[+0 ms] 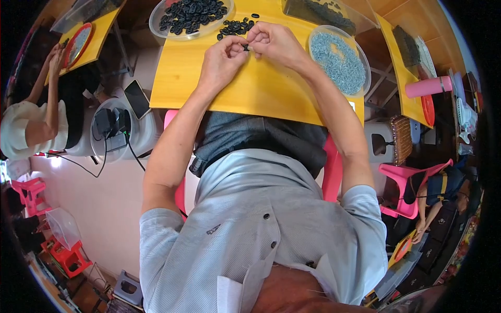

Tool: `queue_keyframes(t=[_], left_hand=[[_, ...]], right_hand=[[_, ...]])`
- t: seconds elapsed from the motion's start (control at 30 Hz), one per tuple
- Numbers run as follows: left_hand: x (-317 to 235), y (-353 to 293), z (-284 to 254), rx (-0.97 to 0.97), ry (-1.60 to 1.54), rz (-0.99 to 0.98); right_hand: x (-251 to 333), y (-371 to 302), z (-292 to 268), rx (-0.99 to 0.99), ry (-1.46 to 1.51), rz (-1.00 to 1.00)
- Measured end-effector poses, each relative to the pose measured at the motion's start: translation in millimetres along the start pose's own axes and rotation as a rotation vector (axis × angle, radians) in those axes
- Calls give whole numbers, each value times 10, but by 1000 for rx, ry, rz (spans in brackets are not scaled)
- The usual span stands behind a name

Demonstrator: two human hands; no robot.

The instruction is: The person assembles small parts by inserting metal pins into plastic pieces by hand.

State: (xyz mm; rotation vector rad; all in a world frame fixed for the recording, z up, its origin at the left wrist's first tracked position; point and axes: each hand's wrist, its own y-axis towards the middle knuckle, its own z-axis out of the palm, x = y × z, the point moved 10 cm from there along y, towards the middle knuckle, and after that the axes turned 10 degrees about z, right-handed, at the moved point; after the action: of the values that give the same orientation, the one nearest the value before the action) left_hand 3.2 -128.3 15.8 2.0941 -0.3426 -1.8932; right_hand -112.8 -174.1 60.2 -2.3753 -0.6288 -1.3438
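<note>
Over the far part of the yellow table, my left hand and my right hand meet fingertip to fingertip. Between them is a small black part, mostly covered by the fingers. My left hand pinches it from the left. The thumb and fingers of my right hand are pressed together at its other side; whether they hold a second small piece is hidden. Just beyond my hands lies a loose pile of small black oval parts. A round clear tub at the far left holds many similar black parts.
Right of my right hand, a round tub holds many small silvery-blue pieces. A clear box with dark parts stands at the far edge. A pink bottle lies on another yellow table. Co-workers' hands show at far left and lower right.
</note>
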Motion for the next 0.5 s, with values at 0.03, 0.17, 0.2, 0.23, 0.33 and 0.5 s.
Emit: queue_keyframes(t=[0.03,0.17,0.2,0.23,0.33,0.5], left_hand=[[-5,-2,-4,0,-1,-1],[153,-19,-51,1,-7,-97],[176,-12,-71,-34,-32,-108],[186,-14,-64,-33,-33,-108],[214,-34,-104,-92,-55,-149],[114,-41,-84,-42,6,-169]], right_hand=[[-18,1,5,5,55,-9],[-147,-64,-143,-70,-33,126],[-140,-64,-188,-105,-273,96],[-130,-67,-199,-139,-514,64],[-176,-93,-167,-178,-616,82],[-101,-132,-59,-194,-740,36]])
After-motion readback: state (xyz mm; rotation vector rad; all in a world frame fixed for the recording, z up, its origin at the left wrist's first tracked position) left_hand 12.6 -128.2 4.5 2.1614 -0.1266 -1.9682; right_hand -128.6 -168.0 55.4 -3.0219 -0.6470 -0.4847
